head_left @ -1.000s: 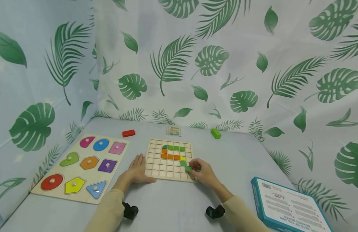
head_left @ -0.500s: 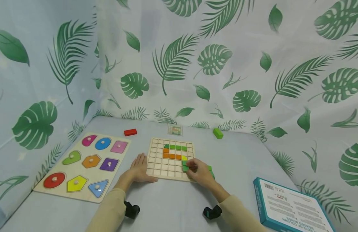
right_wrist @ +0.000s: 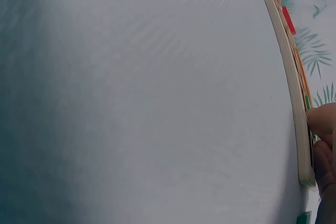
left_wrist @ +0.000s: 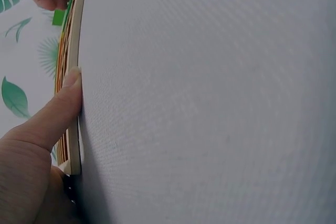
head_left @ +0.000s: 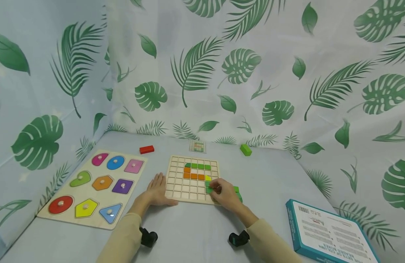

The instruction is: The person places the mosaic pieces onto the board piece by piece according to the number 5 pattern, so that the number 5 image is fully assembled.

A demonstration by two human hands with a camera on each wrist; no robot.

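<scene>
Tile point(head_left: 208, 190) lies at curled right fingers point(head_left: 219, 183) — grip unclear — straight left fingers point(head_left: 159, 179) against board point(head_left: 186, 189).

Teal-edged box point(head_left: 324, 235) near right edge of table point(head_left: 189, 233): inverted lettering point(head_left: 335, 248), "SETS OF COLUMN", "BEADED BOXES". Barcode point(head_left: 304, 209) at box's far-left corner. Small print point(head_left: 315, 229) illegible.

1. Grid board point(head_left: 175, 182): pale wood ruled in squares; tiles point(head_left: 194, 176) green, orange and yellow.
2. Puzzle board point(head_left: 85, 193): pale wood; shapes point(head_left: 54, 208) pink, blue, green, orange, purple, red, yellow.
3. Backdrop point(head_left: 202, 113): white, printed with green leaves.
4. Table point(head_left: 189, 233): plain pale blue-grey.
5. Red block point(head_left: 147, 149); bright green block point(head_left: 246, 149).
6. Box point(head_left: 334, 230): teal-edged, white face, dark print.
7. Sleeves point(head_left: 269, 239): plain beige.
</scene>
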